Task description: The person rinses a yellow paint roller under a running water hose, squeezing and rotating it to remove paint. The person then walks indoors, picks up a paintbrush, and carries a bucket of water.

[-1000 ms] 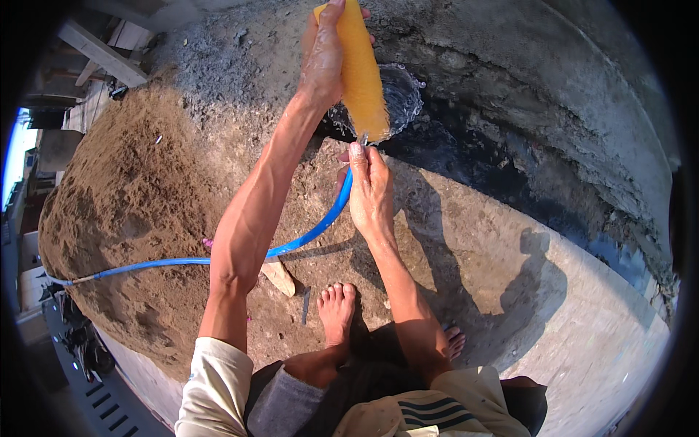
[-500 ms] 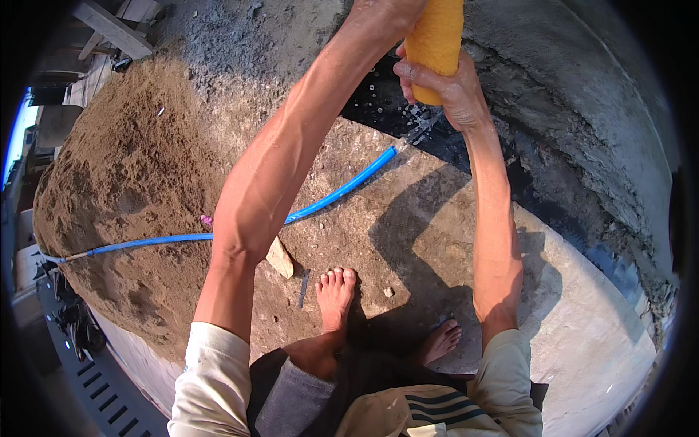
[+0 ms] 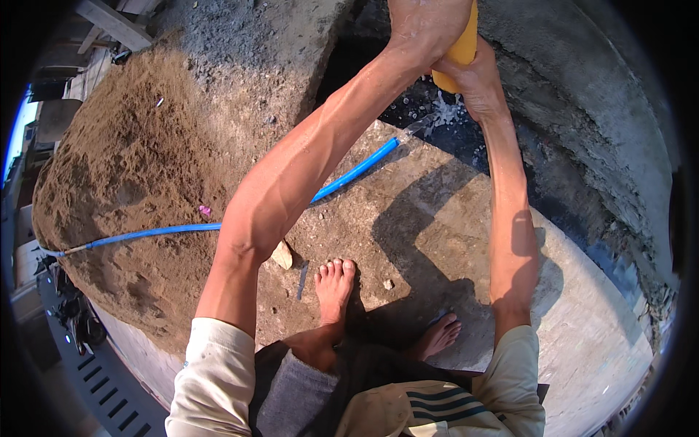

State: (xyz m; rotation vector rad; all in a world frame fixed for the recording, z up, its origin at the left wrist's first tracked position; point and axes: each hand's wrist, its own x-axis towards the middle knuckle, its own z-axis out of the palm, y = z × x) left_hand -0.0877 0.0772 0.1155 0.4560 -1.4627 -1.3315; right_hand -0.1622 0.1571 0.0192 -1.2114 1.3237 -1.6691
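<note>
A long, yellow, sponge-like piece [image 3: 463, 52] is between my hands at the top of the view, over a dark, water-filled gap [image 3: 473, 149] beside the concrete. Around its lower end my right hand [image 3: 477, 81] is closed, thumb side toward the left. My left hand [image 3: 429, 25] looks closed on its upper part, though its fingers are mostly hidden and cut by the top edge. Both hands look wet. Below them a blue hose [image 3: 357, 170] lies on the concrete, spouting water from its end into the gap.
A large sand pile [image 3: 138, 167] rises on the left, with the hose across it. I stand barefoot on a concrete slab [image 3: 575, 306] whose edge borders the gap. A rough grey wall [image 3: 582, 95] curves along the right. A flat stone-like piece [image 3: 282, 255] lies near my foot.
Both hands and the yellow piece have moved right and slightly up, and less of the piece shows. Water now splashes higher and wider beneath my hands. The hose stays in place.
</note>
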